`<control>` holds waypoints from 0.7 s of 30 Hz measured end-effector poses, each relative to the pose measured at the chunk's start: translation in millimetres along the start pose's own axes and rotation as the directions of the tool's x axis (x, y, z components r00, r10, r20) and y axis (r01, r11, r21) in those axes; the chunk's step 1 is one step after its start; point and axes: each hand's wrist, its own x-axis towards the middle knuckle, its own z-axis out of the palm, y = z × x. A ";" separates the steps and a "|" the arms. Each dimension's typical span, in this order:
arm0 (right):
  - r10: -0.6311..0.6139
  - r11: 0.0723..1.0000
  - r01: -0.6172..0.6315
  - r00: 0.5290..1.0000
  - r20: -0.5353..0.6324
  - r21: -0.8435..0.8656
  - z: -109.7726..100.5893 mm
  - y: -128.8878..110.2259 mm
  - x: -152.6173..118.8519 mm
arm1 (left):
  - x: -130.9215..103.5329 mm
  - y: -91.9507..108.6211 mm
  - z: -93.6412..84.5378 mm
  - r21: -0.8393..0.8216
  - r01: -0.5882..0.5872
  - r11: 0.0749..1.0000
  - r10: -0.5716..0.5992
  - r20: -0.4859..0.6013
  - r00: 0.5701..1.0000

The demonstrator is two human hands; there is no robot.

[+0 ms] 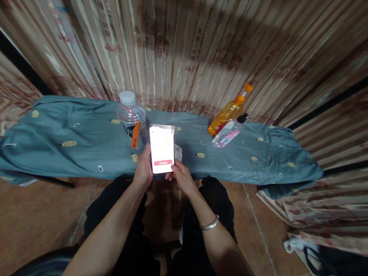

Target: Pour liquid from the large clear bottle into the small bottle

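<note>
A smartphone (162,147) with a bright white screen and a red bar near its bottom is held upright over the front of the table. My left hand (143,169) is closed round its left edge. At the lower right corner, my right hand (182,177) grips the phone, thumb by the screen's edge and fingers partly hidden behind. Something white and crumpled (178,153) shows just behind the phone's right side; its kind is unclear. Left of the phone stands a large clear plastic bottle (131,116) with a white cap and an orange-and-black label.
A green cloth with pineapple prints (92,126) covers the narrow table. Toward its back right stand an orange pump bottle (227,114) and a clear bottle with a black top (228,132). Pleated curtains (184,48) hang behind. A black bag (342,267) lies at lower right.
</note>
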 end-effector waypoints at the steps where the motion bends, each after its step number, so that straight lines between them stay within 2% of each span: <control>1: -0.002 1.000 0.002 1.000 0.005 0.001 -0.2 -0.3 -0.1 | -0.1 -0.2 -0.2 0.002 -0.001 1.000 0.001 -0.001 1.000; 12: 0.010 1.000 -0.011 0.999 0.039 0.030 -2.5 -1.3 -0.8 | -0.3 -1.2 -3.3 0.015 -0.021 1.000 0.021 0.014 1.000; 21: 0.051 0.997 -0.053 0.998 0.046 0.051 -3.6 -5.9 -1.7 | -1.0 -3.4 -8.2 0.047 -0.035 0.998 0.031 0.080 0.996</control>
